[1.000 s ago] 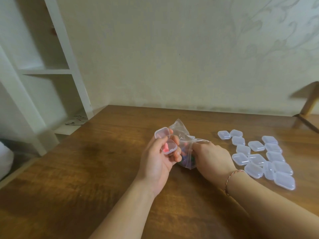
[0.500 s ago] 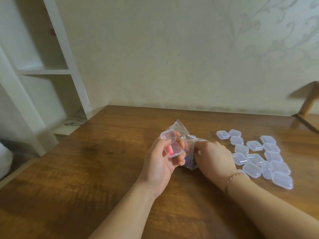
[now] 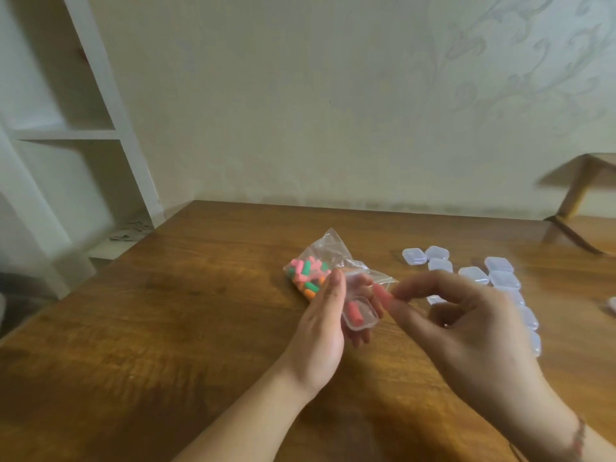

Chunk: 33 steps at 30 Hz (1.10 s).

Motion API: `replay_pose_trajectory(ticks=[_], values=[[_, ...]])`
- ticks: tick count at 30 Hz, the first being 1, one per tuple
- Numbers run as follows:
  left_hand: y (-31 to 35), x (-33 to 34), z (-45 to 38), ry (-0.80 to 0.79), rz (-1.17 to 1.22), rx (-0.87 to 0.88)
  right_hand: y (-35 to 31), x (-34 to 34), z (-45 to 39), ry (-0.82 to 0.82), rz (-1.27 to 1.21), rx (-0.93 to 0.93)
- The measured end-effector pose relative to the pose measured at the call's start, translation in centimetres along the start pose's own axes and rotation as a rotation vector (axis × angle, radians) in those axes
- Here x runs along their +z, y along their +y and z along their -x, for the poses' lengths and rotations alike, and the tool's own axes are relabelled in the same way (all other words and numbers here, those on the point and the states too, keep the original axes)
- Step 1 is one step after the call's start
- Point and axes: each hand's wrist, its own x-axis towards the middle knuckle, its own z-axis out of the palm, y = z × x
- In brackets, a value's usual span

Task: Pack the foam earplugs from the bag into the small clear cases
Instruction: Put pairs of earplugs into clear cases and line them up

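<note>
Red earplug lies near-to-far in the open case, gripped by left hand; right hand pinches a pink earplug just right.

Hidden, cropped and blurred items, head view.

Your right hand covers several of the closed cases on the table, so you cannot count the group; the nearer ones show only as slivers past your knuckles. A pale object at the right edge is cropped and unidentifiable. Your left hand hides the lower part of the bag and the underside of the open case. The case lid is blurred against your fingers; its outline cannot be traced. What your right fingertips pinch is too smeared to name. Your wrist cord and both forearms run out of frame.
</note>
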Motion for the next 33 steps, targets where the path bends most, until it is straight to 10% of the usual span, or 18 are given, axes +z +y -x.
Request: replay_pose_trajectory(ticks=[33], values=[[0.4, 0.8, 0.3, -0.1, 0.373, -0.163, 2.1, 0.6, 0.9, -0.06, 0.19, -0.199]])
